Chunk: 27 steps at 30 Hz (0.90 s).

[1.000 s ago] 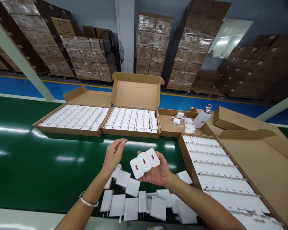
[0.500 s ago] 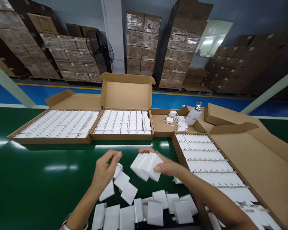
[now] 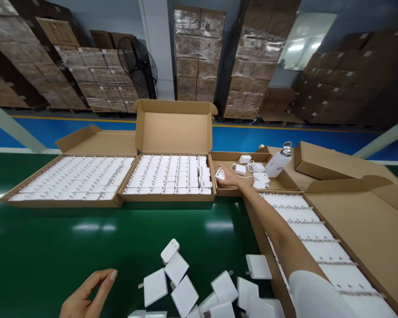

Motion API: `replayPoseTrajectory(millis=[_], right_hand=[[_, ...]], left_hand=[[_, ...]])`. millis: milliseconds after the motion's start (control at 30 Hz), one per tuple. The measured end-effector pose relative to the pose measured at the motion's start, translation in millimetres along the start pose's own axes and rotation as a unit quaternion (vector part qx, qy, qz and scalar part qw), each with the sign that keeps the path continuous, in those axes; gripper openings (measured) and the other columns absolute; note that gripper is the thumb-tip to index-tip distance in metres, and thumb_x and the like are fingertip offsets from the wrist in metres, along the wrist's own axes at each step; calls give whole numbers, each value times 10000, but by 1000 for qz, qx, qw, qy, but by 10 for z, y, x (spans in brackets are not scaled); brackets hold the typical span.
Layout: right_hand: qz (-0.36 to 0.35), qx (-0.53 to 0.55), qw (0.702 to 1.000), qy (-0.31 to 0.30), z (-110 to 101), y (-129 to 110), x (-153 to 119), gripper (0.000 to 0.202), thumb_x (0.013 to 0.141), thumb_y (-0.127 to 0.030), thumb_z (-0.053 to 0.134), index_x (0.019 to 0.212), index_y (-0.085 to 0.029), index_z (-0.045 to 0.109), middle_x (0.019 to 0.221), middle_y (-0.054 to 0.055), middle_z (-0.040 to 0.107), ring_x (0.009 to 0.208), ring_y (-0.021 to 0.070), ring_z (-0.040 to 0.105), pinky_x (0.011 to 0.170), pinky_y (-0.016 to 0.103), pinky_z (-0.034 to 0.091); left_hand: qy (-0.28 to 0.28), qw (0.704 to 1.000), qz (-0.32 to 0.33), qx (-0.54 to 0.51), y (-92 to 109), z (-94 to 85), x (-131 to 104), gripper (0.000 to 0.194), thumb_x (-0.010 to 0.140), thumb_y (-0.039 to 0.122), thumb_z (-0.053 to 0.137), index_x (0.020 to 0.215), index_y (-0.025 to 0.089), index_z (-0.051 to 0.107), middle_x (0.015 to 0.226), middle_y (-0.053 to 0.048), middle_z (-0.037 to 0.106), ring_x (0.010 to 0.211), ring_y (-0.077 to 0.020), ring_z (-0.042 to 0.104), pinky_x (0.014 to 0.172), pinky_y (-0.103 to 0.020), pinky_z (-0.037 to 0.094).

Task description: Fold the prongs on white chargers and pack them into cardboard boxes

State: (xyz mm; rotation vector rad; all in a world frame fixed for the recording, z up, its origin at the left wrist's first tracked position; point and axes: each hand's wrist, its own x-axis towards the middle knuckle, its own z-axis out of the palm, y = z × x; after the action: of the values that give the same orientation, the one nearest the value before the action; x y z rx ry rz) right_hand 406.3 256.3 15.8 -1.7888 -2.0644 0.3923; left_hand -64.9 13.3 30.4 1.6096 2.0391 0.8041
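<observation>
My right hand (image 3: pixel 230 176) reaches over the left end of a shallow cardboard tray (image 3: pixel 225 192), its fingers closed on a white charger plug (image 3: pixel 220 173). The hand hides part of that plug, so whether more are in the grip I cannot tell. My left hand (image 3: pixel 89 295) is low over the green table, thumb and forefinger tips pinched together with nothing visible between them. To its right several white chargers (image 3: pixel 155 287) lie loose, some overlapping. Beside my right hand, an open carton (image 3: pixel 167 197) is packed with rows of white chargers.
Another filled carton (image 3: pixel 63 203) stands left on the green table (image 3: pixel 126 234). Loose chargers with cables (image 3: pixel 240 169) and a white bottle (image 3: pixel 278 162) occupy the tray. At right, a long filled carton (image 3: pixel 257 229) lies under my forearm, its lid (image 3: pixel 361 221) folded outward.
My right hand has moved forward from above the loose chargers, where it held several plugs, to the tray. My left hand has drawn back toward the lower left. The view has shifted slightly.
</observation>
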Motion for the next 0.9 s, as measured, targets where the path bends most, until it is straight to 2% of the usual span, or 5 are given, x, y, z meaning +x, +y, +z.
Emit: replayPoseTrajectory(millis=[200, 367, 567, 700, 900], right_hand=[[3, -42, 999, -9, -102, 7, 412, 893, 528, -280, 712, 1285, -74, 285, 1369, 223, 168, 1259, 376, 95, 982, 558, 79], [-52, -114, 982, 140, -432, -651, -106, 489, 719, -213, 558, 1177, -102, 427, 1295, 198, 319, 1202, 359, 241, 935, 547, 190], [-179, 9, 933, -312, -90, -1657, -1448, 270, 714, -450, 547, 691, -186, 596, 596, 62, 543, 570, 217, 531, 598, 393, 424], [-131, -33, 941, -312, 424, -1852, -1839, 428, 581, -464, 665, 846, -135, 596, 742, 121, 546, 647, 278, 555, 570, 397, 419], [-126, -2, 884, -451, 497, -1695, -1667, 543, 501, -521, 692, 909, -186, 568, 941, 87, 527, 814, 269, 536, 564, 295, 400]], left_hand=[[-145, 987, 73, 16, 245, 80, -50, 293, 767, 460, 475, 894, 226, 599, 901, -35, 622, 832, -188, 591, 491, -176, 464], [-301, 922, 238, 51, 736, 309, 32, 380, 823, 221, 388, 1196, 272, 441, 1252, -67, 437, 1097, -215, 457, 782, -278, 467], [-425, 807, 403, 74, 1169, 880, 283, 610, 682, 51, 452, 1243, 275, 371, 1362, -42, 300, 1176, -245, 360, 957, -392, 320], [-351, 860, 362, 75, 1117, 1034, 383, 529, 624, 152, 546, 1140, 203, 438, 1103, -55, 495, 1007, -213, 491, 854, -300, 400], [-138, 951, 151, 231, 719, 561, 523, 410, 721, 560, 455, 767, 162, 544, 789, -65, 535, 700, -193, 559, 604, -274, 410]])
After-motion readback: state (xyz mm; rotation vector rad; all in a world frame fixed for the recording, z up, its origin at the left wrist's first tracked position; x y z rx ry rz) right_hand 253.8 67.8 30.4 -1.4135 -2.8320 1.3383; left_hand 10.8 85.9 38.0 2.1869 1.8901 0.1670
